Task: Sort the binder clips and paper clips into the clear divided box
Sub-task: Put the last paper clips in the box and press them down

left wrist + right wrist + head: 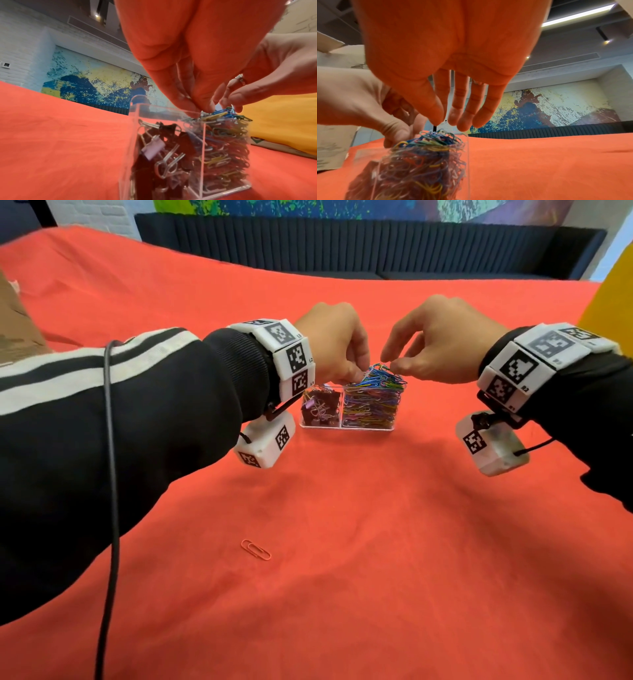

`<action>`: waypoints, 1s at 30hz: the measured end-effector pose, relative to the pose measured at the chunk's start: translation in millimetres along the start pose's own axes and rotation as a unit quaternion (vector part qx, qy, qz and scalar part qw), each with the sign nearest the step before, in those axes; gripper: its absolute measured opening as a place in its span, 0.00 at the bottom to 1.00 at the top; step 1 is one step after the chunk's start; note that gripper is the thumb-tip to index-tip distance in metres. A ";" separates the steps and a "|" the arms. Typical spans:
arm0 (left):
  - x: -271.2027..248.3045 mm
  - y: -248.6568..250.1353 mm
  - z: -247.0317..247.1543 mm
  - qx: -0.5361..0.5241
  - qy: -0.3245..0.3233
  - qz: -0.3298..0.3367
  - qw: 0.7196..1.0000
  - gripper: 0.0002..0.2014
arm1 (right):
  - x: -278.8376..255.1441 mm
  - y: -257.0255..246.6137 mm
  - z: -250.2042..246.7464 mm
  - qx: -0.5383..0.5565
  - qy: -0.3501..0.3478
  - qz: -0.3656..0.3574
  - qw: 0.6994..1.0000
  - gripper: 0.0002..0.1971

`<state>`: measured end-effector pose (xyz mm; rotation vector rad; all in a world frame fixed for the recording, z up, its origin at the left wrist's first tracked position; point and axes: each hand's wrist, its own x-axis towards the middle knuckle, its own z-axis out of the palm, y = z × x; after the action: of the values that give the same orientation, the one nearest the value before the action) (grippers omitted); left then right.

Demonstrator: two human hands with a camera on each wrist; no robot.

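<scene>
The clear divided box (346,427) stands mid-table on the red cloth. Dark binder clips (320,407) fill its left compartment. Coloured paper clips (373,397) fill the right one and heap above the rim. My left hand (356,376) reaches down over the divider, and its thumb and fingertips (208,108) pinch paper clips (221,115) at the left top of the heap. My right hand (388,364) hovers just over the heap's right top with fingers (453,119) hanging straight and nothing held. One orange paper clip (256,549) lies alone on the cloth, nearer me.
A brown cardboard box (17,320) sits at the far left edge. A yellow object (609,299) is at the right edge. Behind the table runs a dark ribbed bench (359,248). A black cable (111,474) hangs over my left sleeve.
</scene>
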<state>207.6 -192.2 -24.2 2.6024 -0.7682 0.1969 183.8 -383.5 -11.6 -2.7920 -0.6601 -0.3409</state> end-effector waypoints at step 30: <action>-125.0 -3.3 -38.3 0.063 -0.209 0.098 0.971 0.03 | -20.0 -59.7 -24.5 0.036 0.029 -0.009 0.999 0.05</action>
<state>104.1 -112.4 -21.8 2.7198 -1.1930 -0.2672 134.6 -347.1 17.1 -2.6994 -0.6723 -0.3926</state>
